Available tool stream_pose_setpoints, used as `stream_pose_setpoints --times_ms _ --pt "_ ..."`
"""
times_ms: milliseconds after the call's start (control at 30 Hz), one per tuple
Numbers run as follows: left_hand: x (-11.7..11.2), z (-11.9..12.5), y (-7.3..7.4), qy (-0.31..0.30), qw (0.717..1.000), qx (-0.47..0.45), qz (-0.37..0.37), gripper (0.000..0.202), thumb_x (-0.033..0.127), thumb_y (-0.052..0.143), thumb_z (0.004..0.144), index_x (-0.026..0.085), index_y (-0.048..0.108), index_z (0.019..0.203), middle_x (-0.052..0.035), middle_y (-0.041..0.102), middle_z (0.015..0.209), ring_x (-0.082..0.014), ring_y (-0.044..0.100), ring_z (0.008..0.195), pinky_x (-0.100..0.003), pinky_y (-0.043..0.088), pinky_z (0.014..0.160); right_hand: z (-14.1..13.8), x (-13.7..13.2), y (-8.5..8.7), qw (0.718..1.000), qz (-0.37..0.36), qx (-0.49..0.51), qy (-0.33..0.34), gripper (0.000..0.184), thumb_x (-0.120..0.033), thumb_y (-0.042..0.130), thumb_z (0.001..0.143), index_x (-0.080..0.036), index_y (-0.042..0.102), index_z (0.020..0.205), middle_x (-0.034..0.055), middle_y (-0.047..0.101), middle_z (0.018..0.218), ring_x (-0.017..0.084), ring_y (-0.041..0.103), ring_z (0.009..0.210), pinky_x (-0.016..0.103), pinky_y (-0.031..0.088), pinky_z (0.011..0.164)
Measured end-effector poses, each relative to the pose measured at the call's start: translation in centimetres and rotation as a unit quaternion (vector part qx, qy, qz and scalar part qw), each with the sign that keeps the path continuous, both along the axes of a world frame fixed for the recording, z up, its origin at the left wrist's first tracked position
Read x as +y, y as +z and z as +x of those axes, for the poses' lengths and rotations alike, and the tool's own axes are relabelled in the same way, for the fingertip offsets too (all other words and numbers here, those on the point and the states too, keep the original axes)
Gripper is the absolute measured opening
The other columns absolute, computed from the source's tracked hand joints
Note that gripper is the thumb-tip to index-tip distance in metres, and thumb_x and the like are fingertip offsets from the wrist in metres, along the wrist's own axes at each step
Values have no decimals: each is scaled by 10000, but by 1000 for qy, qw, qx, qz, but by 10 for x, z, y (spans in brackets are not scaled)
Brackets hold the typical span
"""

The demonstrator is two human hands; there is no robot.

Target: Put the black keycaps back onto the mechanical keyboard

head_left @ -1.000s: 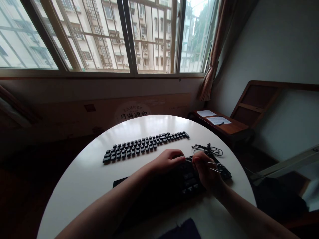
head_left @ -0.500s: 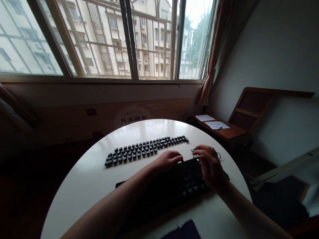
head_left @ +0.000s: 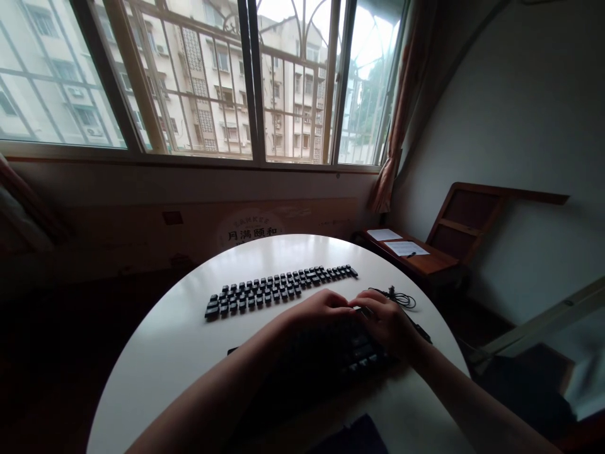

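A black keyboard (head_left: 366, 360) lies on the round white table, largely hidden under my forearms; keys show at its right end. My left hand (head_left: 324, 306) is over the keyboard's far edge, fingers curled together. My right hand (head_left: 385, 318) meets it there, its fingertips closed near the left ones. A small shiny thing (head_left: 363, 311) shows between the hands, too small to name. Beyond them, loose black keycaps (head_left: 259, 293) stand in several slanting rows.
A thin black cable (head_left: 401, 299) is coiled right of my right hand. Dark cloth (head_left: 354, 438) lies at the near side of the white table (head_left: 155, 353). Papers (head_left: 406, 248) and a pen rest on a wooden chair (head_left: 437, 263) at the right, below the window.
My right hand has moved left and closed its fingers, now meeting my left hand. The cable coil shows more fully. The view has tilted up slightly.
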State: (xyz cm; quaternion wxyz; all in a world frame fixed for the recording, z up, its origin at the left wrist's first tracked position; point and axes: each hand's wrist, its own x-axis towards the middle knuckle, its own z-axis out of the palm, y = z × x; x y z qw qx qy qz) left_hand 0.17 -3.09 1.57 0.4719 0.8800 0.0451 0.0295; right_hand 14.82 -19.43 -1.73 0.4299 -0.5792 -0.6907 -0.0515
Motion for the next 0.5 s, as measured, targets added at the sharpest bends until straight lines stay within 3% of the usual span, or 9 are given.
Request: stream_pose_setpoints --times_ms 167,267,400,500 --pt "2 -3 14 -12 994 20 110 523 623 522 885 138 720 873 13 551 646 -136 481 616 -248 359 574 3 3 9 1000 -25 1 17 167 -267 611 937 -207 697 1066 80 669 1036 177 630 778 305 537 720" --pt "12 -12 27 40 978 65 194 557 591 403 948 144 729 891 -44 667 762 -169 563 667 -271 412 612 9 15 13 999 -42 7 -2 169 -293 615 936 -194 701 1043 77 676 1041 143 590 679 288 516 673" --pt "36 -37 48 102 949 166 250 384 429 496 904 163 754 804 -74 727 837 -185 619 694 -272 449 616 17 49 14 992 -123 -26 -3 172 -299 644 909 -180 724 1003 62 710 1004 122 572 621 284 499 675" --pt "49 -56 61 125 928 237 260 301 369 544 834 158 751 780 -79 725 784 -186 607 615 -274 441 556 16 82 8 976 -206 -67 -4 187 -302 662 887 -191 749 1009 52 746 969 148 637 696 283 495 709"
